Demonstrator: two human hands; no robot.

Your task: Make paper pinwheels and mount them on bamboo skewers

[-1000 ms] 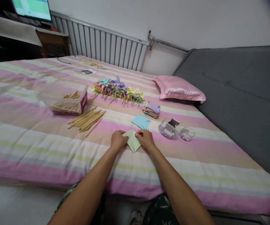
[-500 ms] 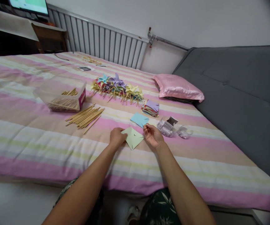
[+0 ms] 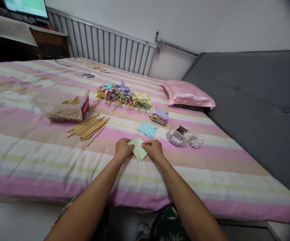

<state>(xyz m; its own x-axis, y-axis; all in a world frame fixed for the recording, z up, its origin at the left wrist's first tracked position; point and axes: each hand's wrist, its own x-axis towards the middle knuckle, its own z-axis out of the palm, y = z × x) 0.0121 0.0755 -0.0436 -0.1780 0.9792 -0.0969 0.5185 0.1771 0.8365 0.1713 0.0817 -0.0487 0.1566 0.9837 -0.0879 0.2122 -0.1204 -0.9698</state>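
Both hands, left hand [image 3: 123, 149] and right hand [image 3: 154, 149], pinched the green paper [image 3: 138, 151] on the bed [image 3: 29, 147]. At 10 o'clock, a clear box [image 3: 61, 104] held sticks [image 3: 70, 101]; at 2 o'clock sat a small clear tub [image 3: 176, 136].

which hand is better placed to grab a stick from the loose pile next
Left, probably. The left hand rests on the near-left edge of the green paper, on the same side as the loose sticks. The right hand would have to cross over the paper and the left hand.
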